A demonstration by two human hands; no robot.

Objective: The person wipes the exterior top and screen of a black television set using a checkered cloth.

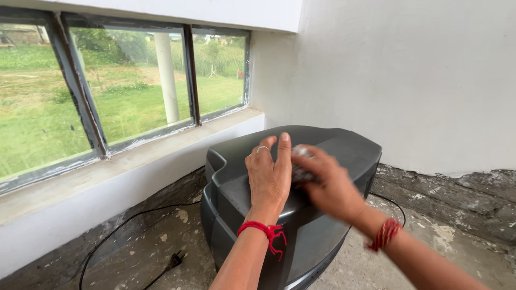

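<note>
On the bare concrete floor: a dark grey, rounded plastic television casing (301, 177) stands in the corner, its back humped upward; it fills the middle of the view, reaching from 6 o'clock toward the centre

Left hand: the left hand (269, 174) lies flat on top of the casing, palm down, fingers stretched out and together, pointing to 12 o'clock; it grips nothing; a thin ring sits on one finger; a red thread band (264, 231) is tied round the wrist

Right hand: the right hand (328, 185) comes in from 4 o'clock, blurred by motion; its fingers are curled round a small pale grey wad, seemingly a cloth or scrubber (301, 164), pressed against the casing just beside the left hand's fingertips; what the wad is made of I cannot tell; red and gold bangles (385, 234) ring the wrist

Cable: a thin black power cord (121, 228) loops over the floor at 8 o'clock; its plug (174, 261) lies loose on the concrete, apart from the casing; a second stretch of cord curves behind the casing at 3 o'clock

Surroundings: a grey-framed window (134, 80) at 10 o'clock looks onto green grass; a white plastered sill (123, 172) runs under it; a white wall (408, 80) with a rough grey base closes off 2 o'clock
</note>
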